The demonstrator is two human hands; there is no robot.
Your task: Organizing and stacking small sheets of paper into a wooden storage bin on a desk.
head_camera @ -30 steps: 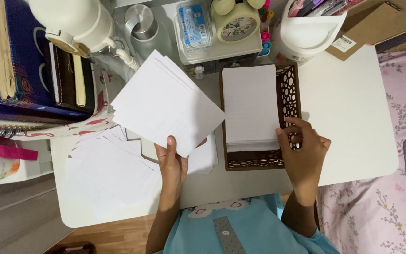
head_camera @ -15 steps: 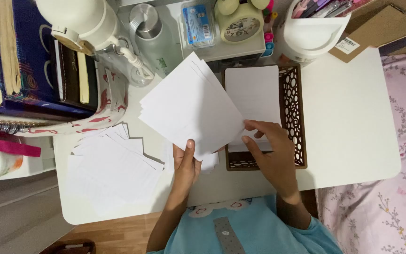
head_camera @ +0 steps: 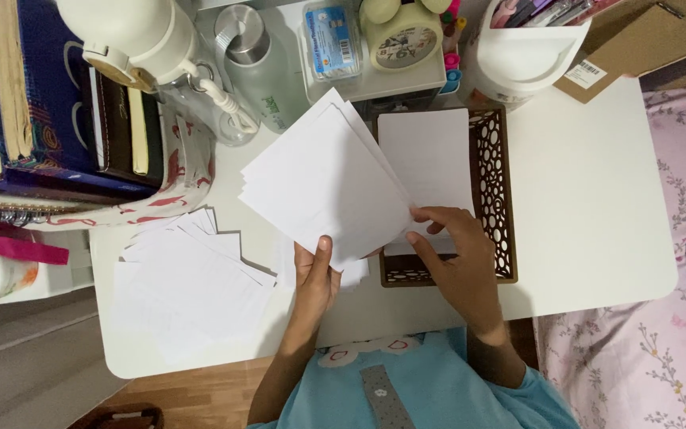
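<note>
White sheets point(head_camera: 323, 187), a fanned bundle, are pinched at their lower corner by the left hand point(head_camera: 315, 278), thumb on top, above the table point(head_camera: 589, 199). Right hand point(head_camera: 454, 254) grips the bundle's right edge, over the brown basket point(head_camera: 492, 191), which holds more paper point(head_camera: 430, 159); it seems to be pinching one sheet. Loose sheets point(head_camera: 192, 286) lie at left.

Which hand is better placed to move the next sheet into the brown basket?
Probably the right hand: it is at the edge of the paper stack and over the brown basket. The left hand holds that stack from below.
</note>
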